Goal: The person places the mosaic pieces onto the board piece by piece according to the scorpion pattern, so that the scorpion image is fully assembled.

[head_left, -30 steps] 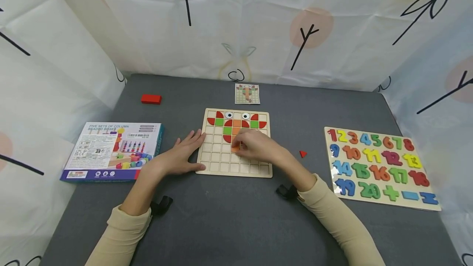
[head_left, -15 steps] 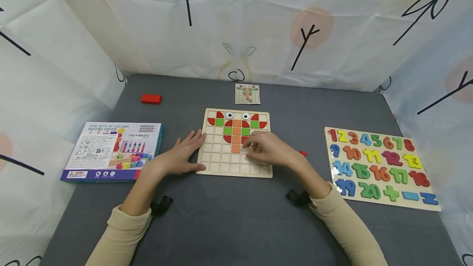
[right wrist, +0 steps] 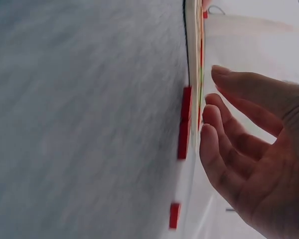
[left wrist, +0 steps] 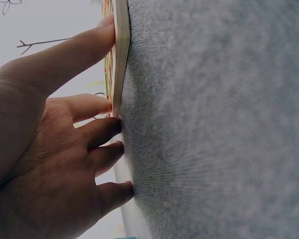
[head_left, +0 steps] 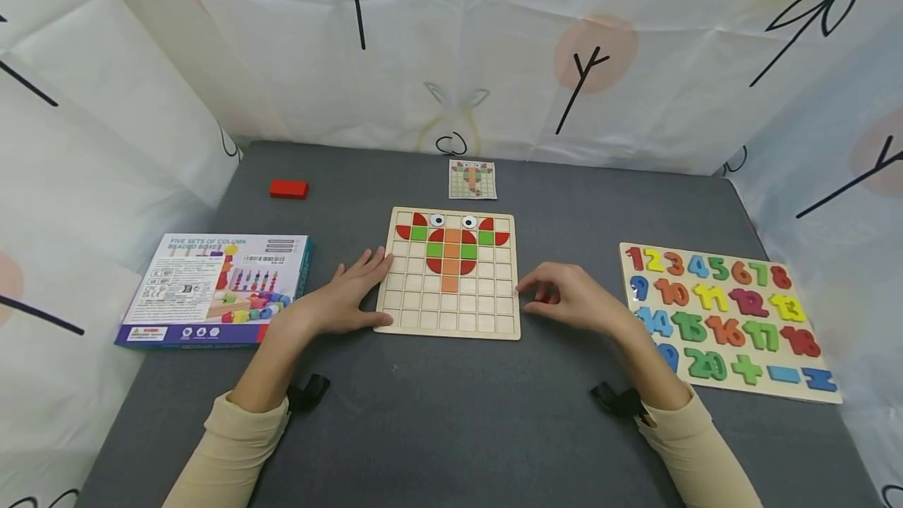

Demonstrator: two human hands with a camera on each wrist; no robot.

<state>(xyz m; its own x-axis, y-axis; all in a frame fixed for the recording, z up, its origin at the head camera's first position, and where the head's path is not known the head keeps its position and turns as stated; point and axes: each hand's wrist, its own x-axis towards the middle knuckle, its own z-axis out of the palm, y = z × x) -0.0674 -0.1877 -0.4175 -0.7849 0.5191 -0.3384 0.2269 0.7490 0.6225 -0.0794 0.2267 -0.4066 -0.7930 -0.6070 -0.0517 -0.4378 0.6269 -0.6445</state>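
Note:
A square wooden grid board point(head_left: 416, 300) lies mid-table, with red, green and orange tiles and two eye tiles forming a pattern. An orange column point(head_left: 450, 259) runs down its middle. My left hand point(head_left: 346, 296) rests at the board's left side, fingers spread, thumb on the near left corner. Just off the right edge hovers my right hand point(head_left: 571, 296), fingers loosely bent and thumb apart from them; nothing shows held in the right wrist view. Small red pieces point(right wrist: 183, 139) lie on the table there, mostly hidden beneath this hand in the head view.
A pattern card point(head_left: 473, 179) lies behind the board. At left are a boxed toy point(head_left: 212, 288) and, farther back, a red block point(head_left: 288, 190). A number puzzle board point(head_left: 734, 320) lies at right, close to the right forearm. Printed cloth point(head_left: 458, 45) surrounds the table.
My right hand has left the orange tile at the column's bottom and moved right, off the board and over the red pieces. My left hand stays put.

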